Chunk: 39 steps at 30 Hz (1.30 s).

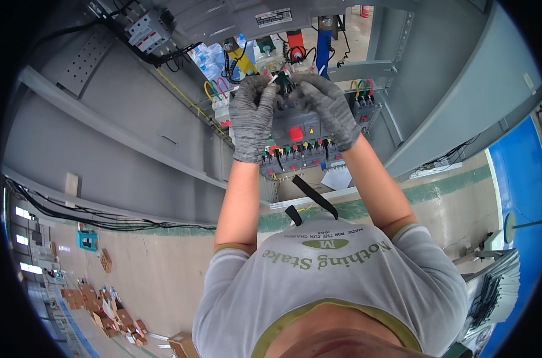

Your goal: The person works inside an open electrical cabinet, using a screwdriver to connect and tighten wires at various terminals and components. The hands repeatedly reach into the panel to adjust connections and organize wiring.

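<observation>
- My left hand [252, 119], in a grey knit glove, is curled with thumb and fingertips drawn close together; a slim white piece [273, 79] shows at its fingertips, though I cannot tell whether they pinch it;
- my right hand [330, 110], gloved alike, is bent inward with fingers partly curled; I cannot tell whether it has hold of anything;
- the dark green-black piece [285, 83] lies in the narrow gap between my two sets of fingertips, just right of the white piece;
- below my fingers sits the grey breaker [283, 124] with its red square [296, 133];
- beyond them stand the yellow bar [246, 62], red bar [295, 42] and blue bar [323, 51].
</observation>
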Motion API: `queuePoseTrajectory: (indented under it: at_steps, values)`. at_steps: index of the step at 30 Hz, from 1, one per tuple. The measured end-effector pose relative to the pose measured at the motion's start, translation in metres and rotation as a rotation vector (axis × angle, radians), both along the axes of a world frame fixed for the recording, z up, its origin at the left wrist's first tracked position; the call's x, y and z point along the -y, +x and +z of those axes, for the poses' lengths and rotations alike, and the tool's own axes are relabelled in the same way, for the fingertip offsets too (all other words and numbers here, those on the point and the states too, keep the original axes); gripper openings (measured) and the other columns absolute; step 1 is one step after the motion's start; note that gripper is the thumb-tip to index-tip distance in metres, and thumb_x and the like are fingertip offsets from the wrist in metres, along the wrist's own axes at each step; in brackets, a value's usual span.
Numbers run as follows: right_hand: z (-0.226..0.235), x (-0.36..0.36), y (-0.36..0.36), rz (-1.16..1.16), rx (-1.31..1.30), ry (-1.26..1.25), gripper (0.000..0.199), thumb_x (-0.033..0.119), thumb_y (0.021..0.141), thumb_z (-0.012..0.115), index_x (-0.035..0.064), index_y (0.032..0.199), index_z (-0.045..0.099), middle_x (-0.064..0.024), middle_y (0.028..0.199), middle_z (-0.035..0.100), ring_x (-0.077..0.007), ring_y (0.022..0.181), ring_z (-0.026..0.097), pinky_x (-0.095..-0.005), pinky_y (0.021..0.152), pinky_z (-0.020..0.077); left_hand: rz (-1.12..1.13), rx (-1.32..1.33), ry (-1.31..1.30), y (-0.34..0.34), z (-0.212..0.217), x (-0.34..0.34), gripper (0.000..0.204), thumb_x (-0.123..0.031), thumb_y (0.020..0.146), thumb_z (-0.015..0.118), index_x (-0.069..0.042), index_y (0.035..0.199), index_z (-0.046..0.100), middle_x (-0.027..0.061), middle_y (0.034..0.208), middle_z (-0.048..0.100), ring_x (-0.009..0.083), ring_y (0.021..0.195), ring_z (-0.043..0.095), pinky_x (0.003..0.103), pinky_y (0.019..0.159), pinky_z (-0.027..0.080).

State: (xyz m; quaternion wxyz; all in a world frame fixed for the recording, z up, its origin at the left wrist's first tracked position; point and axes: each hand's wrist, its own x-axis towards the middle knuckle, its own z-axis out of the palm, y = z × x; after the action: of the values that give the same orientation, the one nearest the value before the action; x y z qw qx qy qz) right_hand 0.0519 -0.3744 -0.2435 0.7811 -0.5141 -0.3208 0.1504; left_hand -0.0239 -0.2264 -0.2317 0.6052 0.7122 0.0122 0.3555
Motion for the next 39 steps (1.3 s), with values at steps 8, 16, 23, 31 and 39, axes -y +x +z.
queuePoseTrajectory:
  at_steps: [8,16,23,31,39]
  values:
    - [0.000,-0.027,0.019,0.332,-0.426,0.201,0.017,0.014,0.089,0.054,0.0012,0.100,0.059,0.0010,0.066,0.053,-0.0044,0.049,0.044,-0.0161,0.043,0.0355,0.108,0.047,0.249,-0.015,0.006,-0.011,0.016,-0.004,0.084,0.062,-0.004,0.099,0.059,0.0017,0.088,0.063,0.0068,0.075,0.057,0.021,0.069,0.046]
    - [-0.003,-0.015,0.023,0.198,-0.324,0.074,0.017,0.018,0.089,0.056,0.0046,0.099,0.061,0.0009,0.067,0.054,-0.0051,0.052,0.046,-0.0165,0.047,0.0373,0.678,0.121,1.083,0.002,0.025,-0.079,0.015,-0.012,0.077,0.063,-0.007,0.091,0.064,0.0081,0.084,0.062,0.0304,0.092,0.054,0.039,0.084,0.042]
    - [-0.002,0.017,0.007,-0.072,-0.074,-0.115,0.017,0.017,0.090,0.055,0.0053,0.100,0.061,-0.0015,0.072,0.058,-0.0063,0.061,0.051,-0.0202,0.057,0.0420,0.641,0.077,1.155,-0.006,0.037,-0.083,0.014,-0.018,0.078,0.064,-0.007,0.086,0.065,0.0109,0.087,0.062,0.0316,0.085,0.053,0.042,0.078,0.041]
    - [-0.051,-0.008,-0.002,-0.172,0.256,-0.282,0.023,0.011,0.088,0.056,0.0022,0.109,0.060,-0.0060,0.088,0.065,-0.0092,0.081,0.058,-0.0244,0.071,0.0474,0.431,0.093,0.241,0.002,-0.069,-0.061,0.033,-0.010,0.076,0.069,-0.005,0.106,0.058,0.0118,0.107,0.052,0.0207,0.099,0.053,0.032,0.085,0.044]
    - [-0.061,-0.035,-0.004,-0.335,0.439,-0.283,0.023,0.006,0.088,0.055,0.0022,0.111,0.059,-0.0065,0.098,0.064,-0.0107,0.088,0.060,-0.0242,0.079,0.0474,0.434,0.034,0.487,0.009,-0.071,-0.052,0.026,-0.017,0.075,0.070,0.000,0.093,0.061,0.0153,0.111,0.048,0.0284,0.104,0.050,0.036,0.090,0.041]
